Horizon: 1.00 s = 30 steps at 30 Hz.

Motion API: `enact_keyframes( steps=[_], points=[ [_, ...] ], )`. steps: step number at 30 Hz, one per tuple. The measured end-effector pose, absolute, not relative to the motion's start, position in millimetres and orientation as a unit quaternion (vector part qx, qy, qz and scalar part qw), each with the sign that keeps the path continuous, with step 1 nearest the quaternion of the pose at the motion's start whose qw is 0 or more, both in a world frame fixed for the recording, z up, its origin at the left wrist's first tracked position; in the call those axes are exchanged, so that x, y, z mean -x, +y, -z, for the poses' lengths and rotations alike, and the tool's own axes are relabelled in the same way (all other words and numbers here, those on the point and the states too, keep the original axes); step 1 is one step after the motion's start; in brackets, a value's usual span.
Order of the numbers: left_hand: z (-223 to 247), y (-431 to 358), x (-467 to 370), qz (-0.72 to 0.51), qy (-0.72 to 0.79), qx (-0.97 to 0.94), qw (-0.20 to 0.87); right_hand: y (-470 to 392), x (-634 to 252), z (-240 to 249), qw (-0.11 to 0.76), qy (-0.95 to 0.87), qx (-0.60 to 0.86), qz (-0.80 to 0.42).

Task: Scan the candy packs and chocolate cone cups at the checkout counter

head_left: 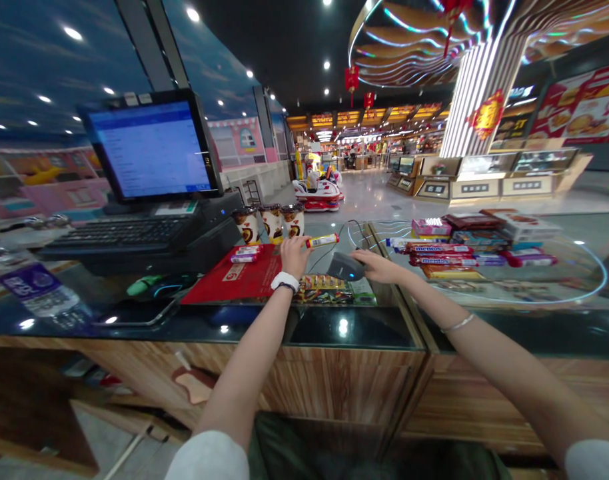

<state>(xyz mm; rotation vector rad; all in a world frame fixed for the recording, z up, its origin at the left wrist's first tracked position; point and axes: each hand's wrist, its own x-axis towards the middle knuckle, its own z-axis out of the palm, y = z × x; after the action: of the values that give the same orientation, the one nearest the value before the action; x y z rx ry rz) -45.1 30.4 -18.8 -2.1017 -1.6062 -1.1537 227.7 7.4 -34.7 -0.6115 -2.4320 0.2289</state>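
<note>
On the glass-topped counter (264, 325), before me:

Item, left hand (293, 257): fingers closed to a narrow grip on one yellow candy roll (323, 241) with red ends. I hold it by its left end, raised a little above the counter; its right end points away from my palm. White band (285, 281) at the wrist.

Item, right hand (377, 265): fingers wrapped around the handle of a dark grey barcode scanner (345, 267), blue light lit on its body. The scanner head faces left, just beside the roll and apart from it. How tightly these fingers press, I cannot tell. Silver bangle (457, 324) on the forearm.

Left of my hands: red mat (212, 283), bearing pink-and-purple candy rolls (246, 254); behind, three lidded paper cups (271, 223) in a row.

Farther left: black keyboard (117, 233), lit monitor (149, 150), clear bottle (47, 287) with purple label.

Right of my hands: Mentos rolls (440, 250), stacked flat, with a pink box (431, 228) among the cartons behind them.
</note>
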Motion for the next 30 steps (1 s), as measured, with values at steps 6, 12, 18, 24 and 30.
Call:
enact_keyframes(
  steps=[6,12,18,24,30],
  points=[
    [19,30,43,0.398,-0.544,0.728,0.124,14,-232,39,0.278,-0.922,0.252,-0.095],
    [19,29,41,0.396,-0.544,0.73,0.117,17,-233,43,0.267,-0.922,0.259,-0.11],
    [14,21,36,0.398,-0.538,0.735,0.108,18,-230,44,0.29,-0.904,0.281,-0.14],
    [7,8,23,0.423,-0.506,0.745,0.101,5,-224,33,0.438,-0.83,0.324,-0.118],
    [-3,-6,7,0.468,-0.511,0.714,0.099,-11,-207,21,0.515,-0.75,0.381,-0.164]
  ],
)
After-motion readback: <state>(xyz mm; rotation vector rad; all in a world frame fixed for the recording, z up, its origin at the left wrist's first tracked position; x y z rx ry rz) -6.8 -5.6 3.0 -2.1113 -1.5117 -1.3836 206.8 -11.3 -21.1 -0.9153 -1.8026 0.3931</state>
